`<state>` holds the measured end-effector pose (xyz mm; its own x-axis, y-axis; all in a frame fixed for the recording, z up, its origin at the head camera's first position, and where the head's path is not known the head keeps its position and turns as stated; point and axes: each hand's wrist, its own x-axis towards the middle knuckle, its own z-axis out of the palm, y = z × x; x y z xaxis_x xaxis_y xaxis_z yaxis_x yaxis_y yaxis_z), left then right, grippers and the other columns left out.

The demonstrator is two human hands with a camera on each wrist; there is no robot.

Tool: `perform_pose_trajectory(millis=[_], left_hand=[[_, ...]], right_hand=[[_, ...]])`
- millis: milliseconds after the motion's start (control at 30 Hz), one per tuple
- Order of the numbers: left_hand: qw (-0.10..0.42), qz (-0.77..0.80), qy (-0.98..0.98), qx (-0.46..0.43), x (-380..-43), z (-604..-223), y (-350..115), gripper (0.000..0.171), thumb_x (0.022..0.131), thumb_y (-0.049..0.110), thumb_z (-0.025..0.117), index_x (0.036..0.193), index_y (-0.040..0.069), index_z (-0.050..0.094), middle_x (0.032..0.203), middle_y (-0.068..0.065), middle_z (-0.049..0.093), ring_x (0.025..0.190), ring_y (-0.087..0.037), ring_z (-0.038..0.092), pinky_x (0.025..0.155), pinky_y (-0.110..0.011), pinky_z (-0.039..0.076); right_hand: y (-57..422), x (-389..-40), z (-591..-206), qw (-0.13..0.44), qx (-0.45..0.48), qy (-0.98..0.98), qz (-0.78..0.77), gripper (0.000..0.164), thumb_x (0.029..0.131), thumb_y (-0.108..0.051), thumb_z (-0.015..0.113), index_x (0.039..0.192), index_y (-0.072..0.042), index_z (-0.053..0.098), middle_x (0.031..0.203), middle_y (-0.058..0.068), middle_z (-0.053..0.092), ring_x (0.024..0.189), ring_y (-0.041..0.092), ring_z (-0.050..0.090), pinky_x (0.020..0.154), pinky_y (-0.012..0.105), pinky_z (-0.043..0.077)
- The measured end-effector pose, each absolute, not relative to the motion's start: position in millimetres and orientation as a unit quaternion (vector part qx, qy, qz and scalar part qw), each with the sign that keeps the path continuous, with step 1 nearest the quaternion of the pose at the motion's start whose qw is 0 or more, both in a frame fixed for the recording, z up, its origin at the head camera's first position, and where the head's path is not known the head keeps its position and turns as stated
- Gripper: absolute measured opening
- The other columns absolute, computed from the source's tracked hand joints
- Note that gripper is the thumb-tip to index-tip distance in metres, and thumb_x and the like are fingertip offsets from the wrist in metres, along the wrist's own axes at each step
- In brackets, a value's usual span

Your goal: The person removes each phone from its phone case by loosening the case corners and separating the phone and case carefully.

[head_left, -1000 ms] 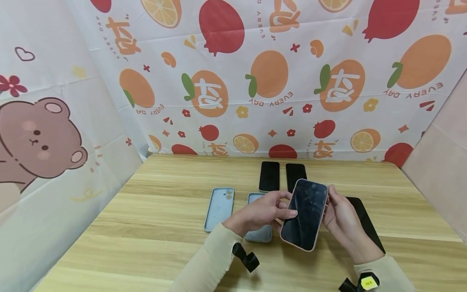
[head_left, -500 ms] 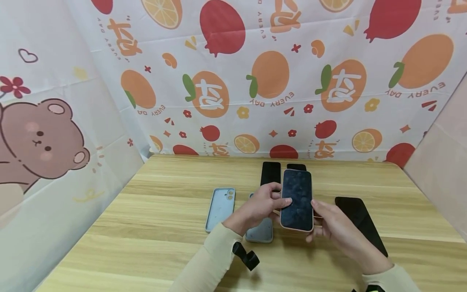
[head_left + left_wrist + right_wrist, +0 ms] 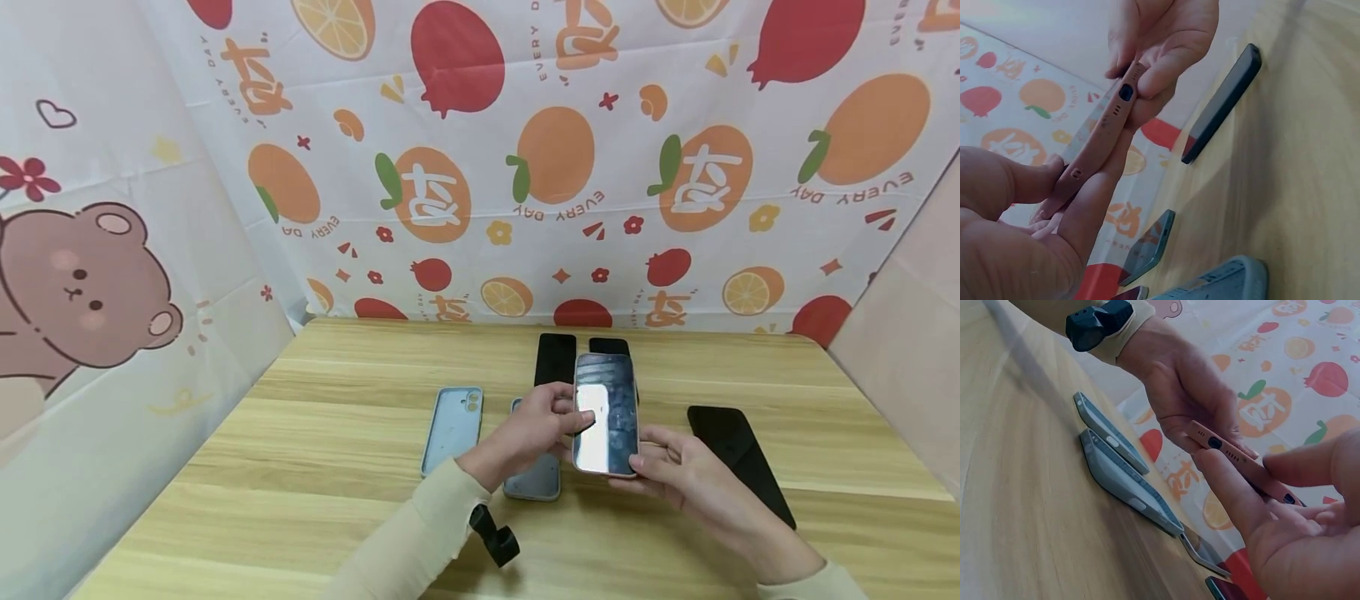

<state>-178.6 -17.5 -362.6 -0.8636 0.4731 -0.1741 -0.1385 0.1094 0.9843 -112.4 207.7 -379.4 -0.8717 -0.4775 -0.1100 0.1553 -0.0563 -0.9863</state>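
A phone in a pink case [image 3: 618,408] is held above the table, its dark screen facing up with a bright reflection on its left half. My left hand [image 3: 532,427] grips its left side, thumb over the screen's edge. At the lower right corner, my right hand [image 3: 697,479] holds it with the thumb on the edge and fingers beneath. Both wrist views show the case's pink bottom edge [image 3: 1099,140] with its port and speaker holes. Under my left hand lies a light blue phone case [image 3: 536,481], partly hidden; another blue case [image 3: 452,429] lies further left.
Behind the held phone, a black phone [image 3: 557,357] and a second one [image 3: 609,344], mostly covered, lie on the wooden table [image 3: 315,467]. A larger dark phone-like slab [image 3: 741,454] lies at right, beside my right forearm. A fruit-printed cloth [image 3: 480,167] hangs at the back.
The pink-cased phone has shifted left and turned from a slant to nearly straight. My right hand has slid from its upper right side to the lower right corner. The screen now catches a bright reflection.
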Motion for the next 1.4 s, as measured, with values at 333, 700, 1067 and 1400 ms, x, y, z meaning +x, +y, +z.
perform_pose_trajectory(millis=[333,700,1067,1400], left_hand=[[0.255,0.658,0.697,0.124,-178.0,-366.2,-19.0,0.043,0.101,0.017,0.057,0.14,0.004,0.046,0.11,-0.012,0.069,0.075,-0.017,0.068,0.055,-0.03,0.059],[0.287,0.679,0.666,0.12,-182.1,-369.6,-18.1,0.046,0.103,0.014,0.052,0.145,0.0,0.04,0.114,-0.012,0.067,0.075,-0.013,0.068,0.054,-0.025,0.057],[0.307,0.706,0.623,0.136,-185.2,-374.6,-21.3,0.037,0.103,0.012,0.051,0.138,0.001,0.047,0.114,-0.014,0.07,0.083,-0.018,0.072,0.06,-0.029,0.06],[0.287,0.695,0.643,0.147,-183.0,-373.4,-16.2,0.032,0.101,0.013,0.055,0.131,0.003,0.051,0.108,-0.013,0.071,0.081,-0.018,0.071,0.066,-0.033,0.061]], right_hand=[[213.5,-109.1,-385.4,0.223,-0.201,0.634,-0.713,0.061,0.102,-0.004,0.05,0.149,0.015,0.015,0.137,0.019,0.059,0.12,0.03,0.064,0.097,0.032,0.054],[214.6,-112.8,-393.8,0.194,-0.314,0.564,-0.739,0.048,0.1,0.011,0.039,0.144,0.019,0.02,0.139,0.023,0.056,0.126,0.029,0.059,0.101,0.043,0.049],[215.5,-115.3,-394.7,0.187,-0.336,0.562,-0.732,0.045,0.1,0.012,0.039,0.143,0.015,0.026,0.139,0.02,0.057,0.125,0.03,0.059,0.1,0.044,0.05],[218.2,-115.3,-391.4,0.196,-0.278,0.6,-0.724,0.052,0.098,0.008,0.047,0.144,0.017,0.024,0.136,0.02,0.06,0.121,0.026,0.062,0.099,0.04,0.053]])
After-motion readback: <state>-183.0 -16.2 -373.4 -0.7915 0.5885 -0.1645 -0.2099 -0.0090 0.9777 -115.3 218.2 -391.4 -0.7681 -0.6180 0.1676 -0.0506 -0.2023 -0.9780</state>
